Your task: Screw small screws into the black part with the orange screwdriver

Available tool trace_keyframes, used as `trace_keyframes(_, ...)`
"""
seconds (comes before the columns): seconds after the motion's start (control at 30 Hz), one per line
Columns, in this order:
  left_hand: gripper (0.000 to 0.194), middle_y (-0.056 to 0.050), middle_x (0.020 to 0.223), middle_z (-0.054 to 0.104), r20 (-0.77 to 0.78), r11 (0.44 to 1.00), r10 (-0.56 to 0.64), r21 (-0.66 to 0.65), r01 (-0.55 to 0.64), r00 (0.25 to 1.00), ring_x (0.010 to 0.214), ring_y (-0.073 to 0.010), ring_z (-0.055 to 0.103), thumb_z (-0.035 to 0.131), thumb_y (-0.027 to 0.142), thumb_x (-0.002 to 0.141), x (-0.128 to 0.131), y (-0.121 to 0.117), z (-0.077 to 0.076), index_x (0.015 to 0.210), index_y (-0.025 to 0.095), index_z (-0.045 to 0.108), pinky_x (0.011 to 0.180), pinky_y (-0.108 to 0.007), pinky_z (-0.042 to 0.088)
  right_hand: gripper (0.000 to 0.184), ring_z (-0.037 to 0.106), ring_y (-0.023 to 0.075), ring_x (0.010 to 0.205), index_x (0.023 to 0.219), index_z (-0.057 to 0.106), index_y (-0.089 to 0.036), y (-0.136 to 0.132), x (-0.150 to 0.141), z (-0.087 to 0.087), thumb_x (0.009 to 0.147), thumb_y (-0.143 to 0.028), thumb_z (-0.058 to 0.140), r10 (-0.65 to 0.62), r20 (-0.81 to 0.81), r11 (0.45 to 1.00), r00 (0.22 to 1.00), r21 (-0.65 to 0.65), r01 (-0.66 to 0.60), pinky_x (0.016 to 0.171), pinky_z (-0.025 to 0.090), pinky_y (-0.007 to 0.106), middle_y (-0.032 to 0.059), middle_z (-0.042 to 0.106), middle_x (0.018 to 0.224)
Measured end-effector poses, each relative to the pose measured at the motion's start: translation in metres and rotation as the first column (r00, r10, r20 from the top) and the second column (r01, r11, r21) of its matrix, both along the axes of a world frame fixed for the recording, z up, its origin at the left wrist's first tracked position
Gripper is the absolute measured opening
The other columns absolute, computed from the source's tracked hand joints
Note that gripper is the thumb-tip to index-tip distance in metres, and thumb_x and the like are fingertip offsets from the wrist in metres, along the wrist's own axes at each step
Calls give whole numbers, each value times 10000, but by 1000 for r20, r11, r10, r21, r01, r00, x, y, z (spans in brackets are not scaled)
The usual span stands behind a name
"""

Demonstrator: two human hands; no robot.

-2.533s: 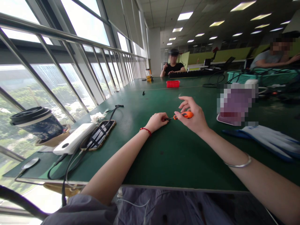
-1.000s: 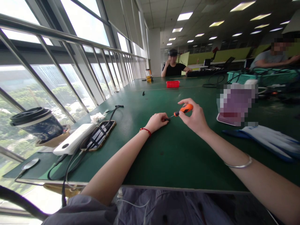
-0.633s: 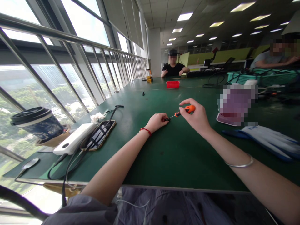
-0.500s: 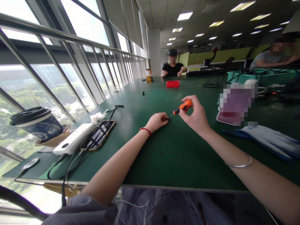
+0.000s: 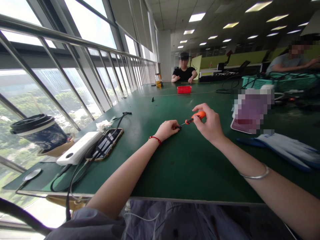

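Note:
On the green tabletop, my left hand pinches a small black part that is mostly hidden by the fingers. My right hand is closed round the orange handle of a screwdriver. Thumb and fingers hold the handle from the sides, with the index finger raised over its end. The screwdriver's thin metal shaft slants down to the left, its tip at the black part. Whether the tip sits in a screw is too small to tell.
At left lie a phone, a white power bank, cables and a lidded paper cup. White-blue gloves and a pinkish device lie at right. Further back are a red box, a teal basket and two people.
My right hand has shifted its fingers on the screwdriver handle, and the handle has tilted slightly lower. My left hand stays in place with the black part.

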State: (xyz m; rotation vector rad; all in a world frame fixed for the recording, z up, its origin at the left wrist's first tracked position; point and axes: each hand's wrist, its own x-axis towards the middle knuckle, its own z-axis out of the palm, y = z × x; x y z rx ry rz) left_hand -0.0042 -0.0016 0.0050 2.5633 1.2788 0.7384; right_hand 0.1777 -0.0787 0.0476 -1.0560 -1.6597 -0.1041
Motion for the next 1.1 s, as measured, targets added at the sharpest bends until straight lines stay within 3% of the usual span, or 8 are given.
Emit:
trace_keyframes(0.13,118,5,722,632,1,1000,-9,2,9,1000,638,-123,538,597,254,758,0,0,0,826,178,655,585,-226,378,188,522,187,625,906,536,-215,1,0,-3,731,-262,486,-9,27,999,1000,53,8,681,398,326,-7,565,644)
trace_keyframes(0.33,112,3,713,627,10,1000,-10,3,10,1000,632,-123,538,591,265,758,0,0,0,798,178,649,580,-229,378,140,538,220,691,795,570,-234,-1,-2,-3,772,-368,535,-59,49,998,997,-19,60,648,401,325,13,562,611)
trace_keyframes(0.5,112,2,712,628,4,1000,-3,-1,3,1000,634,-126,541,594,264,753,0,1,-1,803,180,647,576,-228,382,190,545,209,674,916,550,-235,-4,-3,-1,734,-283,531,-43,83,998,996,45,39,719,415,349,9,601,681)
trace_keyframes(0.6,111,3,712,630,7,1000,-5,1,5,1000,622,-123,537,599,259,754,0,0,0,805,176,653,579,-230,386,136,517,177,562,809,549,-232,-4,-2,0,787,-357,503,-50,57,998,997,-30,52,625,392,313,-4,570,605)
trace_keyframes(0.73,118,1,709,629,12,1000,-6,-5,6,1000,617,-123,535,597,261,758,1,-1,1,806,171,656,576,-230,387,279,500,162,506,673,538,-229,-4,-2,1,830,-447,464,-67,-3,989,998,-130,66,526,339,284,2,542,547)
trace_keyframes(0.83,116,2,711,628,9,1000,-2,-5,2,1000,621,-122,532,597,258,755,1,-2,1,804,171,655,576,-227,380,136,532,169,559,812,568,-222,-4,-3,0,770,-341,516,-66,-5,996,998,-57,66,601,392,297,2,580,623)
trace_keyframes(0.93,114,4,711,626,13,1000,-7,-6,7,1000,628,-122,533,596,259,754,0,0,0,804,173,652,575,-226,374,183,535,168,571,897,564,-217,-3,-3,-1,741,-310,536,-64,16,998,998,-7,64,687,414,318,-20,563,607)
trace_keyframes(1.1,118,3,712,627,23,1000,-6,-20,7,1000,637,-124,537,595,270,755,0,2,-2,804,177,650,583,-227,382,314,506,161,519,671,571,-221,-2,-2,-1,825,-480,483,-57,-10,983,998,-176,54,536,358,285,5,557,544)
